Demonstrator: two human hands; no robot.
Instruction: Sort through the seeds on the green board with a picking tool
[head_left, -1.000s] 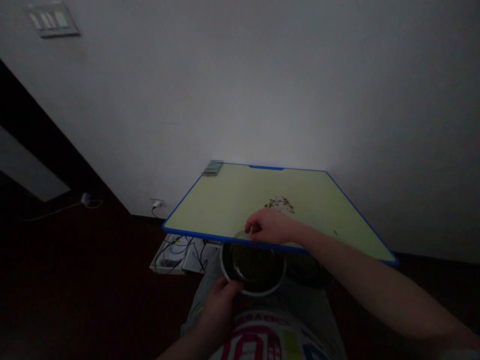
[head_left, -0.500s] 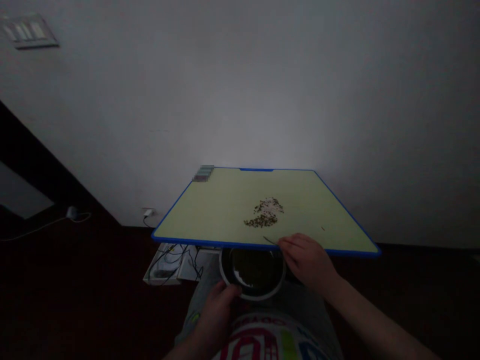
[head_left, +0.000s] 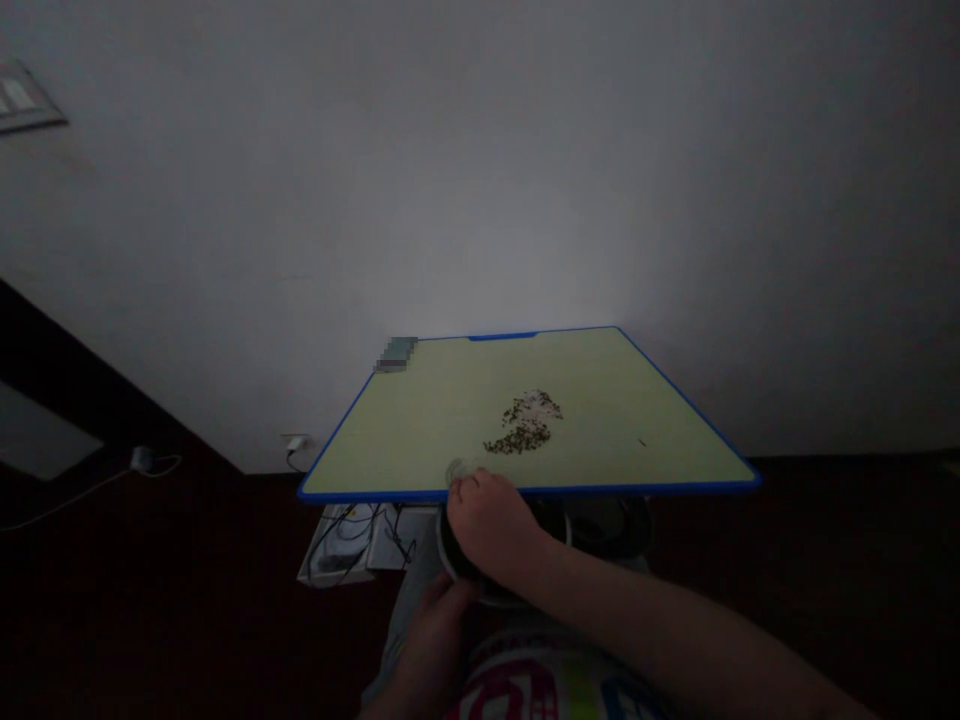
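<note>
My left hand [head_left: 439,620] is closed on the rim of a round metal bowl [head_left: 442,550] on my lap. Most of the bowl is covered by my right hand and forearm. Over the bowl, at the front edge of a pale folding table [head_left: 405,430] with a blue border, my right hand [head_left: 491,515] is closed. A faint, clear round thing [head_left: 456,467] shows at its fingertips; its kind is unclear. Small dark grains [head_left: 517,440], like beans or seeds, lie scattered on the tabletop beyond, beside a pale patch with specks.
One dark sliver [head_left: 642,442] lies on the table's right part. Beneath its left side is an open white box [head_left: 334,575] with cables. A dark round container [head_left: 615,525] is under the front edge. A wall [head_left: 525,200] with a plugged outlet [head_left: 296,442] rises behind.
My right hand swung from over the grains to the right front edge, then left across the bowl. A second cluster of grains was uncovered. My left hand stayed on the bowl; the view shifted slightly.
</note>
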